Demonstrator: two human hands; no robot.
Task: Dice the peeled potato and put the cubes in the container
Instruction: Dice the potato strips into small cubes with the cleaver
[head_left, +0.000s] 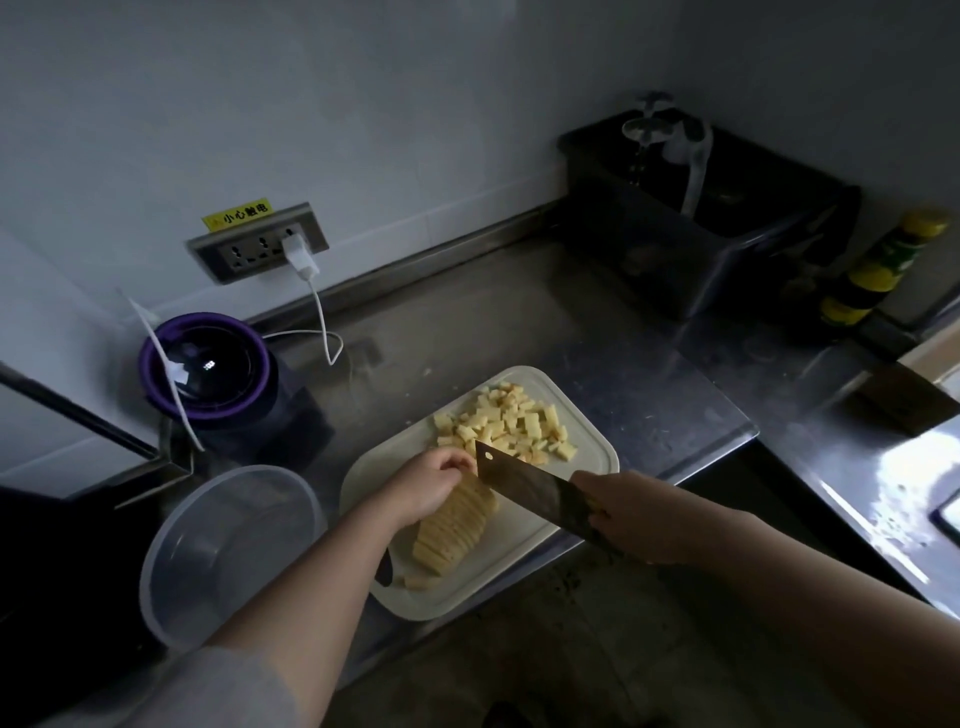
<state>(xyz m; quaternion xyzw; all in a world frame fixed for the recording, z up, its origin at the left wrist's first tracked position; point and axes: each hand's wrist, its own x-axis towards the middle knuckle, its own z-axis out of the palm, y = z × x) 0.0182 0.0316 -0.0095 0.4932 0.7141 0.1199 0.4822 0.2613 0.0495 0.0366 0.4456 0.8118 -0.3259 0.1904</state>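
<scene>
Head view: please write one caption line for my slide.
Left hand holds potato strips on the cutting board, right hand holds the cleaver; diced cubes lie beyond, container at left.

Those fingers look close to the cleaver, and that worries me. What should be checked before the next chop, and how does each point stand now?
1. Left hand holds the potato strips steady: ok.
2. Left fingertips tucked clear of the cleaver blade: cannot tell; they sit right beside it in dim light.
3. Right hand has a full grip on the cleaver handle: ok.
4. Cutting board wholly on the counter: cannot tell; its near corner lies by the front edge.
5. Container open beside the board: ok.
</scene>
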